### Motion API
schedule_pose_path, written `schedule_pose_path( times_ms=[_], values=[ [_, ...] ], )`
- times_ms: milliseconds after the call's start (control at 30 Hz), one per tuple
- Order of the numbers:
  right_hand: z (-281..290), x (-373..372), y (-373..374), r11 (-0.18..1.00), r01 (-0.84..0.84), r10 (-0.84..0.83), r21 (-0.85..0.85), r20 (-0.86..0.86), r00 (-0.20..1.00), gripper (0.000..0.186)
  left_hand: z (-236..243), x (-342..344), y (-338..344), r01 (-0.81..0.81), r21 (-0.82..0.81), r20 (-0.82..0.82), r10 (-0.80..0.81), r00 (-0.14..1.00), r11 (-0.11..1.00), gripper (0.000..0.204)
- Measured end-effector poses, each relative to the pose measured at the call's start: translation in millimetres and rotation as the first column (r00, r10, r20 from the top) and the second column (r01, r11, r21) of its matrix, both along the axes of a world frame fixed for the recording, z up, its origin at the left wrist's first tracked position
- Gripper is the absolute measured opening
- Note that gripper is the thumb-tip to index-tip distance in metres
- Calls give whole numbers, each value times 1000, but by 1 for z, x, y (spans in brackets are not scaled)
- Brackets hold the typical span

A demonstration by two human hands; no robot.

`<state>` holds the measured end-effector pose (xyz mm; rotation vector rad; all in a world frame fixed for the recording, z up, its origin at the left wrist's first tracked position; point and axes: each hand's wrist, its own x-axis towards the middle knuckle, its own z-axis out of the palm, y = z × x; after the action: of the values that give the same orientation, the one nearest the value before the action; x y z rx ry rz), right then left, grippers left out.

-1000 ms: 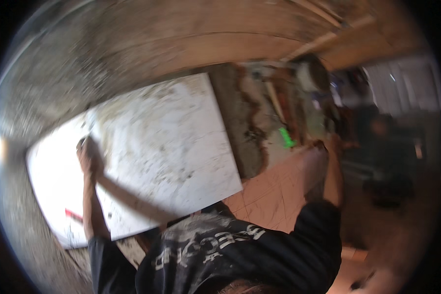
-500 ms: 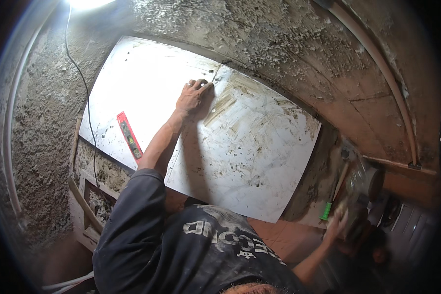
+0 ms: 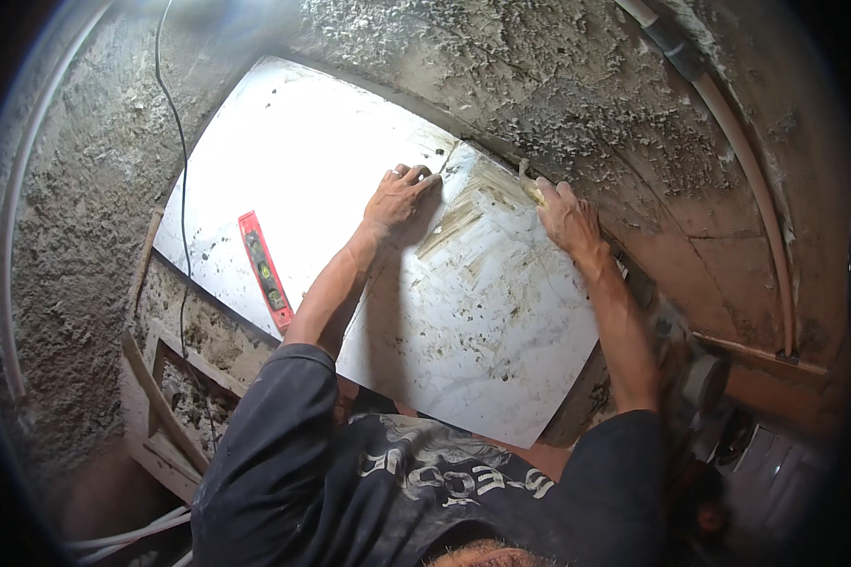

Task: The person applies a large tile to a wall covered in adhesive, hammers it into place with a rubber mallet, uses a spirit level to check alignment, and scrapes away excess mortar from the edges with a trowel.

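Note:
A large white tile (image 3: 321, 189), smeared with brown mortar on its right half, lies on a rough grey mortar bed (image 3: 577, 85). My left hand (image 3: 399, 196) rests flat on the tile near its far edge, fingers spread, holding nothing. My right hand (image 3: 567, 215) sits at the tile's far right edge with the fingers curled. A thin pale tool (image 3: 529, 184) pokes out past those fingers onto the smeared patch. Both forearms reach up from my dark shirt at the bottom.
A red spirit level (image 3: 263, 269) lies on the tile's left part. A black cable (image 3: 175, 142) runs along the tile's left side. A wooden frame (image 3: 161, 397) stands at lower left. A pale pipe (image 3: 728, 123) curves along the right, above a round tool (image 3: 702, 380).
My right hand has come up from the lower right to the tile's far right edge. My left hand stays pressed on the tile. The view has shifted slightly.

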<state>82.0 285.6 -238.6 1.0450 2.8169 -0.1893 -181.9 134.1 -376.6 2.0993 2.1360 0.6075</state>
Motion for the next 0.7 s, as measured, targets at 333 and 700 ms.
schedule_pose_path(
  times_ms=[333,700],
  values=[
    [12,-48,34,982,10,53,-190,324,944,33,0,4,1,-36,-35,-32,35,999,999,60],
    [-11,-47,65,965,-169,223,-203,281,933,30,-5,5,3,-48,-78,-67,43,997,996,61]
  ],
)
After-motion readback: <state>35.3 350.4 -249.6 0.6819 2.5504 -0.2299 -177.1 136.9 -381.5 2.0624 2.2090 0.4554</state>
